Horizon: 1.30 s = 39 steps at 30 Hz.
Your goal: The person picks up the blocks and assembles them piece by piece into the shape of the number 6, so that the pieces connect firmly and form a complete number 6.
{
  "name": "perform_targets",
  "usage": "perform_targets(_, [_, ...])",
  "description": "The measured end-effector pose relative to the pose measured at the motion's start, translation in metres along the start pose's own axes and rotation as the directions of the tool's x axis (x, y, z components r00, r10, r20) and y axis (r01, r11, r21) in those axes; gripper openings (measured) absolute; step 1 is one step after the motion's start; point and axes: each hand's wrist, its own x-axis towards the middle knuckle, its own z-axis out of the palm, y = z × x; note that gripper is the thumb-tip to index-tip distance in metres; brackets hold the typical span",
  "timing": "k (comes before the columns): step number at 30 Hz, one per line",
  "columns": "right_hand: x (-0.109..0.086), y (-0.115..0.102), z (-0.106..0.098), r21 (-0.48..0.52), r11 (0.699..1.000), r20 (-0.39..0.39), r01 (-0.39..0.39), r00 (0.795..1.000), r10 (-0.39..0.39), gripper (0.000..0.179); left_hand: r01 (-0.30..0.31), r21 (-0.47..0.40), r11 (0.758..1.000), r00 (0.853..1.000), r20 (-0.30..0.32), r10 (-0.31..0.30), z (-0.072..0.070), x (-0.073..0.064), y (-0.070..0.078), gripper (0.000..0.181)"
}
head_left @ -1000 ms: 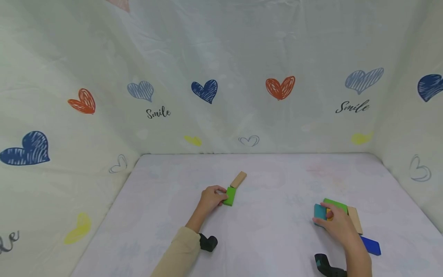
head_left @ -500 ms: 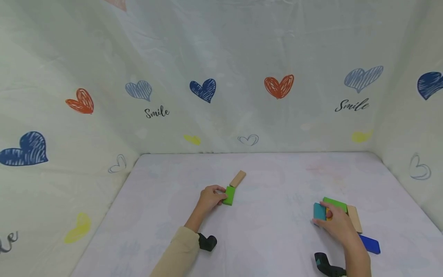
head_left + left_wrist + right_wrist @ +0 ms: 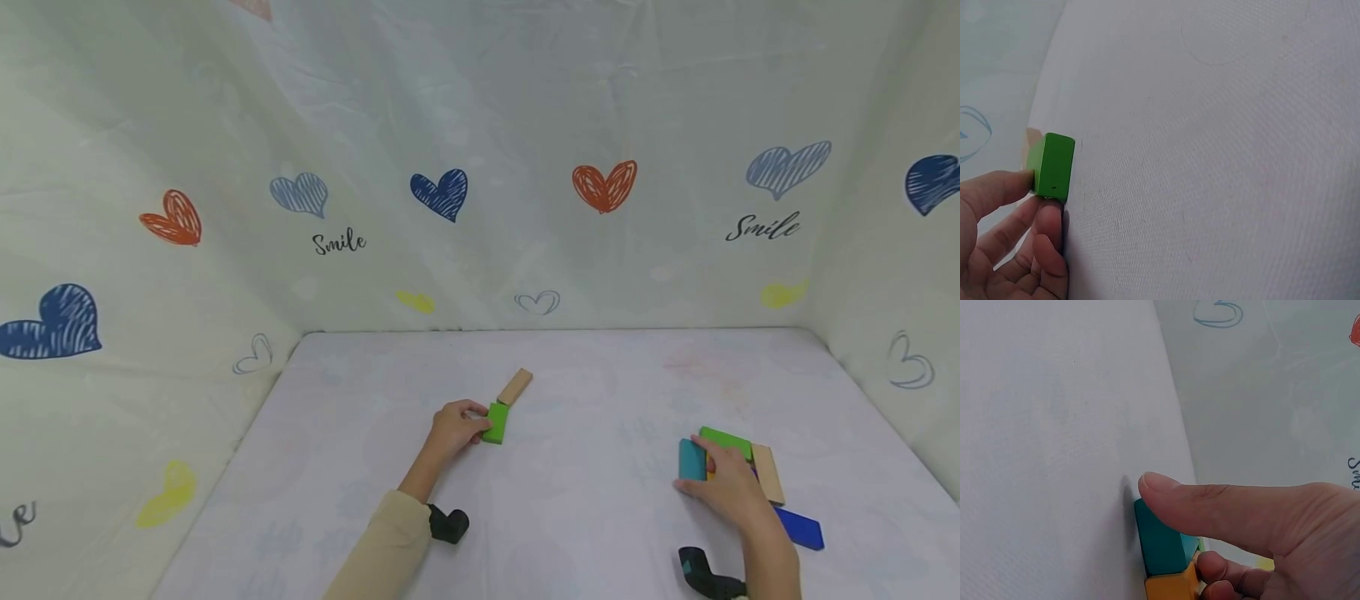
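On the left side of the table, my left hand (image 3: 453,429) holds a small green block (image 3: 496,423) by its left edge, thumb and fingertips against it. A natural wood block (image 3: 515,387) lies at an angle off the green block's far end. At the right, my right hand (image 3: 726,483) spans a teal block (image 3: 692,459), thumb at its near end and index fingertip at its far end. An orange block (image 3: 1170,587) sits against the teal one, mostly hidden by the hand in the head view.
Beside the right hand lie another green block (image 3: 725,442), a second wood block (image 3: 768,474) and a dark blue block (image 3: 799,529). Black wrist devices (image 3: 448,525) are worn on both arms. A heart-printed curtain (image 3: 525,125) surrounds the white table (image 3: 570,533).
The right hand has shifted very slightly, its thumb a little left and nearer. The left hand and the blocks stay in place; the head view has drifted a little.
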Motion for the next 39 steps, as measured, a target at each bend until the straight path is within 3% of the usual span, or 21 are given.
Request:
perform_targets(30, [-0.004,-0.003,0.000,-0.003,0.999,-0.059,0.045,0.997,-0.045,0.084,0.006,-0.007,1.000,1.000,0.009,-0.006,-0.001,-0.003,0.002,0.023])
perform_targets(39, [-0.006,-0.019,0.004,0.033,0.999,-0.060,0.036,0.998,-0.034,0.083,0.005,-0.007,1.000,1.000,0.011,-0.005,-0.001,-0.002,0.002,0.024])
